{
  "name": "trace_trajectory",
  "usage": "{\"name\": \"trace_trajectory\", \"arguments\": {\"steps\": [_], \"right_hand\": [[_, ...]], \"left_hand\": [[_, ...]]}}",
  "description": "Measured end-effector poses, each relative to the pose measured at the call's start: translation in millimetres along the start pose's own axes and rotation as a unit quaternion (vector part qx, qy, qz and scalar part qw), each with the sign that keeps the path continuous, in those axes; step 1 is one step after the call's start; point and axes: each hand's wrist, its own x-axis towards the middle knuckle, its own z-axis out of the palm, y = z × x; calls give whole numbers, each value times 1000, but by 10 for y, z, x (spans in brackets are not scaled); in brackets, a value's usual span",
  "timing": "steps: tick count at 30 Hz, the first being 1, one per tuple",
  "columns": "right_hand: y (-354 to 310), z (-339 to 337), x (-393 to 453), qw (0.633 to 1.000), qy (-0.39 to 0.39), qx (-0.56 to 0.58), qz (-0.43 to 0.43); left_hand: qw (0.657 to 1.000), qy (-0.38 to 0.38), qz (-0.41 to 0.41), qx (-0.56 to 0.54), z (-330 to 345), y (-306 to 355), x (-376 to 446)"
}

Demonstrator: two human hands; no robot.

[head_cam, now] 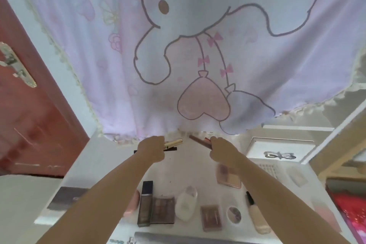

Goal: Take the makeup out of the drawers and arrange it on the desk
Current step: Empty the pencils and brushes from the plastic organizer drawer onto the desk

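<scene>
Nearest, along the white desk (103, 156) front, lie a dark foundation bottle (145, 203), eyeshadow palettes (163, 210) and a cream tube (257, 216); no label on them is readable. Farther back, the left hand (151, 149) grips a gold tube (174, 142) and a dark pencil (170, 149). The right hand (221, 150) grips brown pencils (199, 141) under the cartoon curtain (178, 45).
</scene>
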Motion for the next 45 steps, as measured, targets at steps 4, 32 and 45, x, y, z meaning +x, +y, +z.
{"name": "trace_trajectory", "arguments": {"steps": [4,32,45], "right_hand": [[171,438,756,997,-78,17,-11],[47,1069,1508,986,-8,2,-164],[-2814,1052,-695,865,0,-102,-491]], "left_hand": [[996,-81,-32,5,481,71,622],[998,-38,47,11,1172,-160,1021],[940,20,-339,39,427,-1620,-2344]]}}
